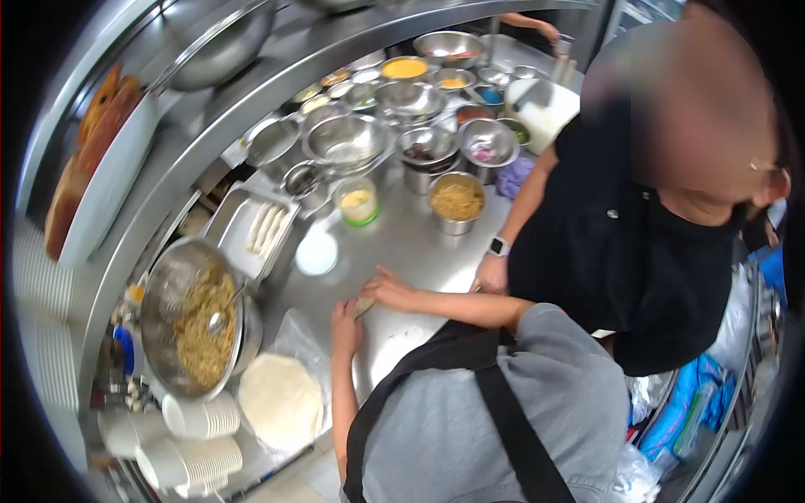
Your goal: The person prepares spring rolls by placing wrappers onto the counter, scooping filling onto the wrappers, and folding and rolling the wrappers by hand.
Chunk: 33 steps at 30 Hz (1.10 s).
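Between my two hands, on the steel table, is a small pale dough roll (363,306). My left hand (346,325) holds its left end with bent fingers. My right hand (389,290) is on its other end, thumb raised. A metal tray (220,220) at the upper left of the hands holds several white rolls (267,228). Lower left, a round stack of thin dough sheets (281,402) lies beside clear plastic. Left of it, a large steel bowl (163,310) contains a yellowish chopped filling (204,331) and a spoon. A small white round dish (317,253) is above my hands.
Several steel bowls (344,141) of ingredients fill the back, with a pot of shredded food (456,201). A co-worker in black (579,243) stands close on the right. Stacked white bowls (189,461) are lower left; a steel shelf (251,96) curves overhead.
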{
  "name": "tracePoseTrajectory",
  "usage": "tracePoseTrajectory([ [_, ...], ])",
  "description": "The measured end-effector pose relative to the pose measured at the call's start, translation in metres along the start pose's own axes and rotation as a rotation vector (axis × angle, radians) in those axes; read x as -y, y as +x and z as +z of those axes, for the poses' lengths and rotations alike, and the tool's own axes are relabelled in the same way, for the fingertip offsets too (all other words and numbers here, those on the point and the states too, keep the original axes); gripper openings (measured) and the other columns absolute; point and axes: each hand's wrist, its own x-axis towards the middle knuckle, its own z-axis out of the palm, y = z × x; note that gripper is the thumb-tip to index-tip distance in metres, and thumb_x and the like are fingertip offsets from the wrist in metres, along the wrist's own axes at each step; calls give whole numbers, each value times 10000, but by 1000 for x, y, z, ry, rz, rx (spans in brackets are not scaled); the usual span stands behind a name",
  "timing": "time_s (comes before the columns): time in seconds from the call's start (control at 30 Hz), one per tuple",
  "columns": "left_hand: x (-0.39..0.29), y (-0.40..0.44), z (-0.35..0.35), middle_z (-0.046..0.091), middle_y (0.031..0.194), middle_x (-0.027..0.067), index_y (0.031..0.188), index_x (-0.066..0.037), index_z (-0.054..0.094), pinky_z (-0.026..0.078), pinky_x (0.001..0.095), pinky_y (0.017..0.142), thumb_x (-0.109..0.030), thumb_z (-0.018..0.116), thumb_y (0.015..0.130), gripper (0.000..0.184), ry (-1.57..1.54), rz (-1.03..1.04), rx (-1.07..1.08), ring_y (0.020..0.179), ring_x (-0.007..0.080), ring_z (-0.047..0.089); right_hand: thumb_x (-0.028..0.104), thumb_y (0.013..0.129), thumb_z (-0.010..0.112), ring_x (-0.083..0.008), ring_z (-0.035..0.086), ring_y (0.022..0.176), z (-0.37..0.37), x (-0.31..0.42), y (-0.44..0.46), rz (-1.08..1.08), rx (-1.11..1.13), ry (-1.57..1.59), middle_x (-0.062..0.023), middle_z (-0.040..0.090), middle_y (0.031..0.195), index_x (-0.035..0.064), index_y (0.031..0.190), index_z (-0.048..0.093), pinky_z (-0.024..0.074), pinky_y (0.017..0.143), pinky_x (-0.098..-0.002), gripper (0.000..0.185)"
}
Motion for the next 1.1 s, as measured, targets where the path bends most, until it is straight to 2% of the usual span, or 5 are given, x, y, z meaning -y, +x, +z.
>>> tracePoseTrajectory([
  [0.13, 17, 7, 4, 489, 1162, 168, 1215, -44, 528, 404, 418, 920, -4, 656, 710, 523, 5, 5, 29, 1052, 373, 475, 122, 705, 668, -247, 517, 1072, 5, -10, 5, 11, -92, 203, -30, 587, 1045, 161, 966, 688, 362, 933, -502, 264],
  [0.4, 54, 43, -32, 614, 1059, 117, 1227, -97, 575, 407, 381, 933, -161, 705, 754, 494, -109, -211, 263, 1037, 300, 545, 328, 673, 777, -199, 599, 954, -51, -32, 59, 225, 389, 404, -39, 653, 971, 181, 1014, 669, 343, 879, -412, 387],
  [0.83, 62, 51, -53, 598, 1106, 172, 1220, -58, 567, 442, 410, 930, -91, 666, 750, 481, 61, -7, -23, 1006, 328, 591, 216, 794, 703, -261, 628, 1011, -70, -64, 55, 322, 25, 496, -127, 662, 1066, 40, 1074, 649, 476, 907, -356, 335],
  [0.93, 50, 66, -40, 552, 1239, 161, 1253, -67, 534, 405, 407, 981, -110, 689, 742, 536, -155, -144, 188, 1168, 320, 505, 193, 796, 697, -269, 629, 1008, -75, -53, 50, 342, -8, 525, -133, 656, 1069, 43, 1067, 651, 485, 896, -357, 314],
  [1.1, 13, 74, -19, 519, 1209, 127, 1249, -81, 497, 434, 413, 953, -173, 745, 698, 611, 156, -118, 219, 1151, 334, 491, 176, 794, 695, -278, 629, 1006, -65, -53, 44, 312, -64, 587, -156, 634, 1078, 42, 1064, 651, 499, 873, -364, 305],
])
